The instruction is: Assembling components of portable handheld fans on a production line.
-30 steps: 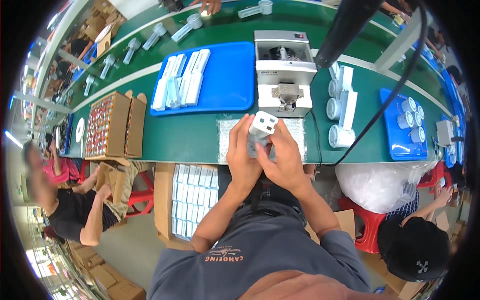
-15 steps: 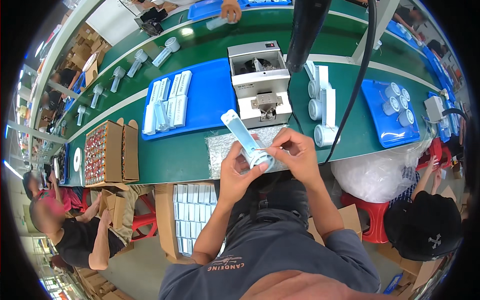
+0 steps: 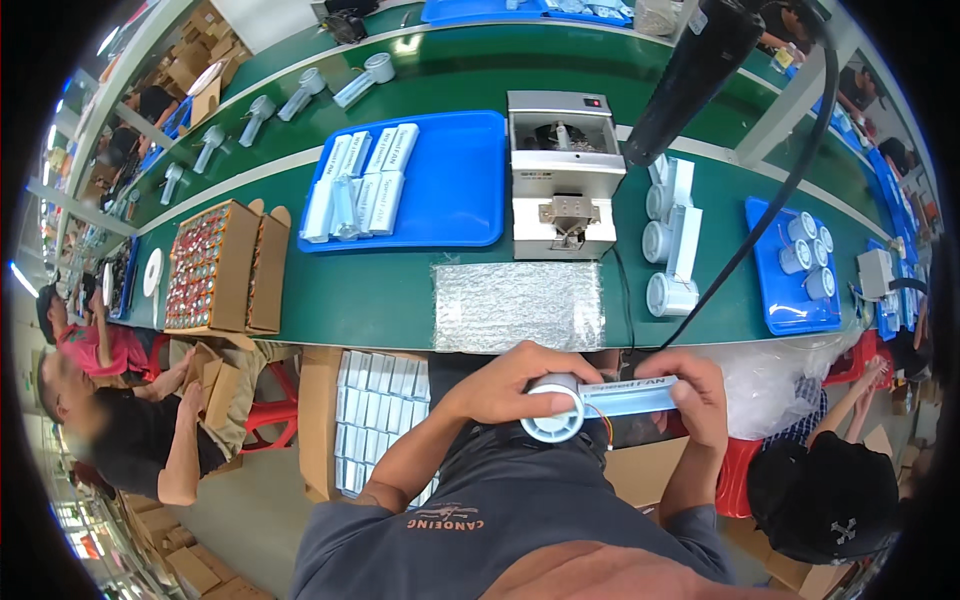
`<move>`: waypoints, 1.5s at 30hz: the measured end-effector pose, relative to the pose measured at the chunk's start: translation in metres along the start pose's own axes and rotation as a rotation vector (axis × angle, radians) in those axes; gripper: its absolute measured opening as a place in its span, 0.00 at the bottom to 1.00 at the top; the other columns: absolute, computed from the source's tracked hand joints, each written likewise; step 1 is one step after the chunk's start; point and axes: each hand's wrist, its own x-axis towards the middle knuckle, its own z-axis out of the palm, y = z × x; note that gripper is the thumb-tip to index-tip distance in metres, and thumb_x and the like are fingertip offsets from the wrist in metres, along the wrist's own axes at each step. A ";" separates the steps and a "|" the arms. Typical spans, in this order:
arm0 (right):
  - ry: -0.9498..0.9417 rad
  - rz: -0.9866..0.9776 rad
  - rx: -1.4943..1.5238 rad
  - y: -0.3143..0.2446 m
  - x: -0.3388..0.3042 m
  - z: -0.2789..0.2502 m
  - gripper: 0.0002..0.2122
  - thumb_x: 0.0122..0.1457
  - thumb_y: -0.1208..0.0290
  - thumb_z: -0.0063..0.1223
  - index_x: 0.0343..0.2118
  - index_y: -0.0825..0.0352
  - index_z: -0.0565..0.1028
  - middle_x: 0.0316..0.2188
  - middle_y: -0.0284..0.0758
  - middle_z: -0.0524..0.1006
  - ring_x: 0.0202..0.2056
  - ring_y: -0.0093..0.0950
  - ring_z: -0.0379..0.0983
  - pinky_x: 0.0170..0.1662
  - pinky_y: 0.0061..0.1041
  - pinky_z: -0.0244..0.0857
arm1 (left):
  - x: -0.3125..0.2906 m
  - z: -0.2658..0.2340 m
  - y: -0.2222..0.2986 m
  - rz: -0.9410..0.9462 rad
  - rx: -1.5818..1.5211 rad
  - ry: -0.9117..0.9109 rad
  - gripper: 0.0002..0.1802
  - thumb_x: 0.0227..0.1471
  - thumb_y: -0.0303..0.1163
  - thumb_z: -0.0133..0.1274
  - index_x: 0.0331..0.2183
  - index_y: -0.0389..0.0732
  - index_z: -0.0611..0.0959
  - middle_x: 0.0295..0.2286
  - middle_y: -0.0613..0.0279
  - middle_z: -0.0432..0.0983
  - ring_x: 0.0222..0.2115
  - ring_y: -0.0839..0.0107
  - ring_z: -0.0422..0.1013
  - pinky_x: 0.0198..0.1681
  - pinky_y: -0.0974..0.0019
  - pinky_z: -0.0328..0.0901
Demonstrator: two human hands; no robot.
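A light-blue handheld fan body [image 3: 625, 394] lies sideways in front of my torso, just off the near edge of the table. My left hand [image 3: 515, 388] grips its round head [image 3: 553, 410], thumb across the rim. At the other end, the fingers of my right hand [image 3: 700, 393] close around the tip of the handle. Thin coloured wires [image 3: 607, 428] hang out near where head and handle meet. A sheet of bubble wrap [image 3: 517, 306] is spread on the table beyond my hands. Behind it stands a silver box-shaped machine [image 3: 565, 175] with an open top.
A blue tray [image 3: 452, 190] holds several handle parts. Fan bodies [image 3: 684, 240] stand right of the machine; another tray [image 3: 790, 322] carries round parts. A black tube [image 3: 690, 85] and cable [image 3: 765, 230] cross above. Cartons [image 3: 237, 285] sit left. People sit on both sides.
The fan body has swung from upright over the bubble wrap to sideways, nearer my body. My right hand has left the wires for the handle's end. The view has shifted.
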 end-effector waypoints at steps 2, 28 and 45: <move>0.012 0.105 -0.159 -0.015 -0.005 -0.010 0.25 0.65 0.51 0.52 0.44 0.76 0.77 0.30 0.38 0.79 0.24 0.18 0.74 0.20 0.18 0.66 | 0.006 0.008 -0.006 -0.017 -0.009 -0.017 0.28 0.56 0.50 0.54 0.48 0.35 0.81 0.36 0.53 0.82 0.35 0.64 0.78 0.43 0.65 0.68; 0.563 0.183 0.108 0.023 0.492 -0.391 0.15 0.69 0.67 0.45 0.52 0.73 0.66 0.43 0.49 0.80 0.37 0.34 0.77 0.38 0.31 0.73 | -0.065 -0.052 -0.040 -0.104 1.239 1.084 0.02 0.44 0.27 0.59 0.26 0.40 0.83 0.19 0.61 0.73 0.17 0.63 0.68 0.21 0.63 0.60; 0.316 0.081 -0.611 0.001 0.426 -0.335 0.19 0.68 0.60 0.50 0.55 0.68 0.72 0.47 0.38 0.76 0.42 0.27 0.77 0.45 0.27 0.73 | -0.048 -0.105 0.004 0.015 1.035 1.223 0.04 0.46 0.22 0.63 0.28 0.36 0.83 0.25 0.58 0.77 0.25 0.60 0.73 0.28 0.63 0.67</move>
